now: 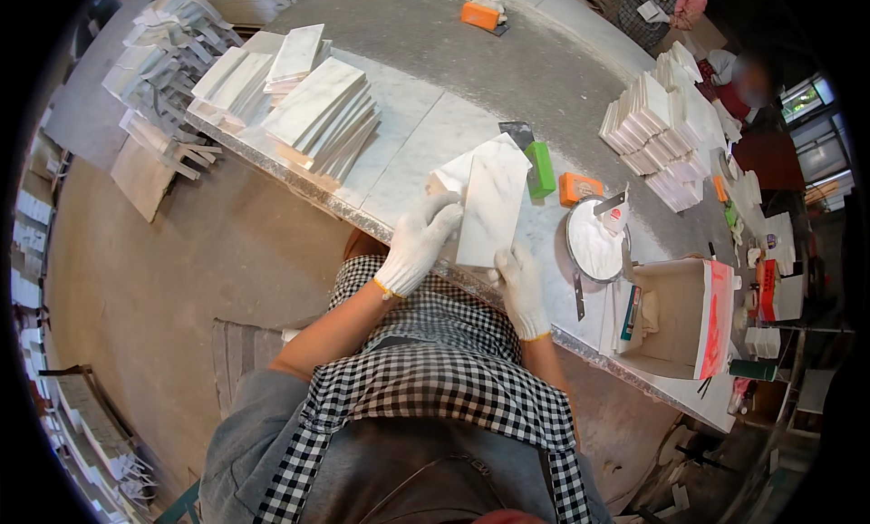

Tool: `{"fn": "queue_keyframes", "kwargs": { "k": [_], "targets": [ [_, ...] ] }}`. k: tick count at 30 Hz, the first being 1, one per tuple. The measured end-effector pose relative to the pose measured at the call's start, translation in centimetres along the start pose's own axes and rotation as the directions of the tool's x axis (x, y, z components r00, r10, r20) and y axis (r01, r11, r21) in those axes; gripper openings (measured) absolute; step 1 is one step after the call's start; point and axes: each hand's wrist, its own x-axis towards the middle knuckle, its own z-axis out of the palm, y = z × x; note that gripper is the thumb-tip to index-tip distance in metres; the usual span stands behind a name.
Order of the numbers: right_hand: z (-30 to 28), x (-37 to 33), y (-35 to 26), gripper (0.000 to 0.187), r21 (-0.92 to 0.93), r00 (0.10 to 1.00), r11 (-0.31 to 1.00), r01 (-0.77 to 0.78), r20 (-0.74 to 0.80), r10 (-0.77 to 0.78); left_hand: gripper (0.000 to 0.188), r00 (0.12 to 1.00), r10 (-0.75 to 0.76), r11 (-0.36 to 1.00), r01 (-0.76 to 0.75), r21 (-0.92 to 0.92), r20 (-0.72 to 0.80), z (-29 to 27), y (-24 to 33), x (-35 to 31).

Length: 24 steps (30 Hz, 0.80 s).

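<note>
A white marble tile (492, 211) with grey veining is in front of me, tilted, over the near edge of the worktable. My right hand (521, 293), in a white knit glove, pinches its lower right corner. My left hand (419, 247), gloved the same way, has its bent fingers at the tile's left long edge; the tile hides part of their grip. Behind this piece lies another pale tile (449, 176), mostly covered. A green block (540, 169) and an orange block (580, 189) sit just to the right of the tiles.
Stacked marble tiles (319, 107) stand on the table's left, and more stacks (648, 125) at right. A round dish of white powder (598, 241) with a scraper (611, 201) is near an open cardboard box (675, 320). Co-workers are at the far right. Stacked stools (168, 53) stand left.
</note>
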Motion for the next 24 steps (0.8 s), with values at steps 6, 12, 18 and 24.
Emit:
{"fn": "queue_keyframes", "kwargs": {
  "k": [6, 12, 18, 24],
  "targets": [
    [0.1, -2.2, 1.1, 0.03, -0.012, 0.997, 1.0, -0.009, 0.079, 0.009, 0.045, 0.983, -0.077, 0.996, 0.084, -0.035, 0.165, 0.3, 1.7, -0.8],
    [0.5, -3.1, 1.3, 0.031, 0.058, 0.995, 0.998, -0.022, 0.099, 0.016, 0.042, 0.989, -0.034, 0.999, 0.035, -0.008, 0.147, 0.3, 1.9, -1.3],
    [-0.1, -3.8, 2.2, 0.033, 0.047, 0.987, 0.999, 0.01, 0.157, -0.018, 0.047, 0.982, -0.113, 0.991, 0.122, -0.055, 0.152, -0.5, 2.8, -1.0],
    [0.2, -4.4, 2.1, 0.031, -0.096, 0.999, 0.995, -0.017, 0.049, 0.022, 0.054, 0.994, -0.075, 0.969, 0.09, -0.232, 0.075, 0.0, 1.3, -0.8]
  ]
}}
